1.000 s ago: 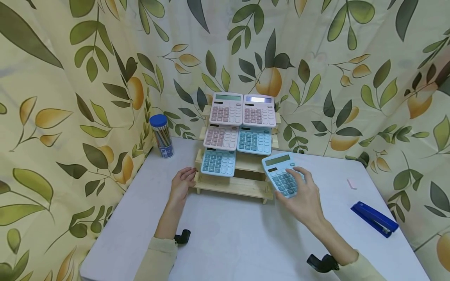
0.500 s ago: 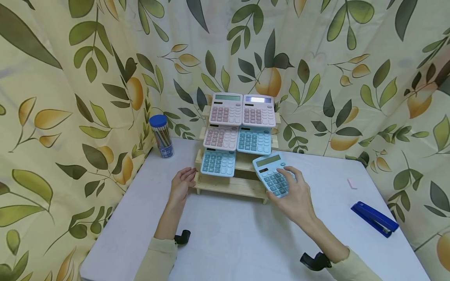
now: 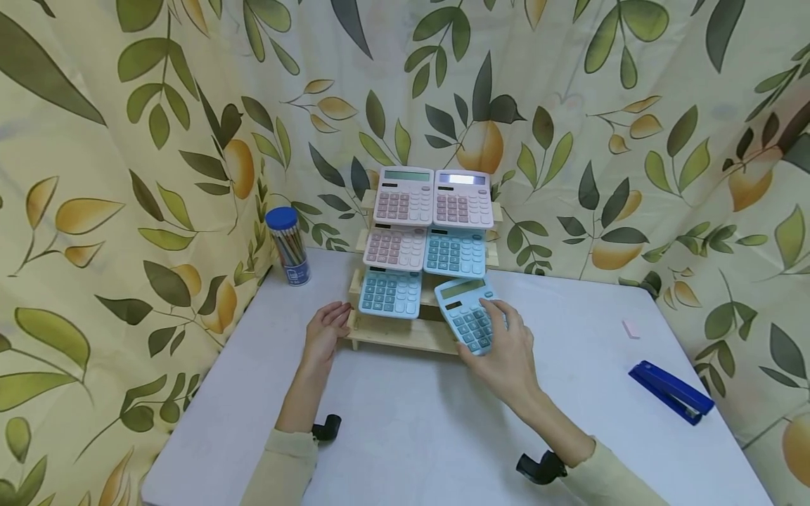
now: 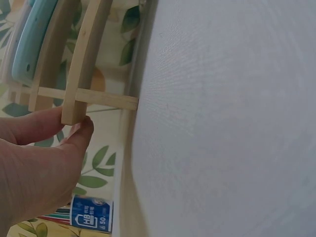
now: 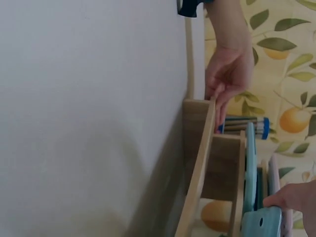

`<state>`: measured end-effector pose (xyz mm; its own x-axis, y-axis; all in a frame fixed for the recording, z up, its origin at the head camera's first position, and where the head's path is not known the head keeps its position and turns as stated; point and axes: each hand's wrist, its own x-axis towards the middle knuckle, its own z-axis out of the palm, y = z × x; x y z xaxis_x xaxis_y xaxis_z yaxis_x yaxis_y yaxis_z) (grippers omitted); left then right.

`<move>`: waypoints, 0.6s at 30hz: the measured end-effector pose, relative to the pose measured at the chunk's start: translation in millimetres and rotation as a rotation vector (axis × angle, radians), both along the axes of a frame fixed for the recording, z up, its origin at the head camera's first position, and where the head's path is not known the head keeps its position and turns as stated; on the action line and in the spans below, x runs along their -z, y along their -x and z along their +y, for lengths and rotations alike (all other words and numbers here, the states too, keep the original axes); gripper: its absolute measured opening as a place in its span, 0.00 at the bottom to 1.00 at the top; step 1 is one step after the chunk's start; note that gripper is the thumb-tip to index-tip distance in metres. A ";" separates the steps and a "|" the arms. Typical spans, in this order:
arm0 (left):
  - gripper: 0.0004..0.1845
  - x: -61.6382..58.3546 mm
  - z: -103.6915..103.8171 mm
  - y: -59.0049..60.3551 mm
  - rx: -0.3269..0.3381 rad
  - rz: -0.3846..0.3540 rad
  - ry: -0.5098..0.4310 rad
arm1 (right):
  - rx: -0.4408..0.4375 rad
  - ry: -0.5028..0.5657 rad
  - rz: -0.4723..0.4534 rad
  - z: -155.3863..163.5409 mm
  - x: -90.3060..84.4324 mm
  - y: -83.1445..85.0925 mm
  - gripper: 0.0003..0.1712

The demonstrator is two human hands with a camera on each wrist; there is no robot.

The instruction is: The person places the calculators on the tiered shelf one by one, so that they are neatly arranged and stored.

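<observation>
a stepped rack of pale wooden slats stands at the back of the white tabletop; it carries five flat, rounded plastic calculators: two pink ones on the top tier, a pink and a blue one on the middle tier, and one blue on the left of the lowest tier; the right hand grips a sixth blue calculator with fingers laid over its keys, holding it tilted at the free right end of the lowest tier, just in front of the slats; the left hand rests on the tabletop with relaxed fingers, fingertips touching the rack's left front corner, holding nothing; left of the rack, a clear cylindrical tub with a blue lid holds a bundle of pencils; a small pink eraser and a glossy blue stapler lie well apart on the right
</observation>
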<state>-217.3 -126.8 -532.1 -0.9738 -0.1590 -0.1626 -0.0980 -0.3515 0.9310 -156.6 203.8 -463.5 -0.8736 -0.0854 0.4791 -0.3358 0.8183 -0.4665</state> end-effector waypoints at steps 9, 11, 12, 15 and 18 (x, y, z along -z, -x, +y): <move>0.37 2.2 -0.5 0.0 0.002 0.006 -0.001 | 0.046 0.016 0.016 -13.3 7.2 7.8 0.56; 0.37 2.1 -0.2 -0.1 0.000 0.007 -0.003 | 0.047 0.018 0.009 -15.6 8.0 9.1 0.55; 0.37 1.9 -0.2 -0.1 -0.001 0.008 -0.004 | 0.048 0.018 0.007 -16.6 8.3 9.8 0.54; 0.37 0.8 -0.2 -0.2 -0.004 0.006 -0.001 | 0.054 0.014 0.001 -19.7 7.7 11.1 0.52; 0.37 -0.2 -0.6 -0.5 -0.007 0.004 0.004 | 0.068 0.006 -0.007 -22.6 7.4 13.0 0.51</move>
<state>-216.8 -127.4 -531.9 -0.9732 -0.1666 -0.1583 -0.0921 -0.3485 0.9328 -169.6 181.2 -470.9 -0.8807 -0.0231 0.4731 -0.2764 0.8361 -0.4738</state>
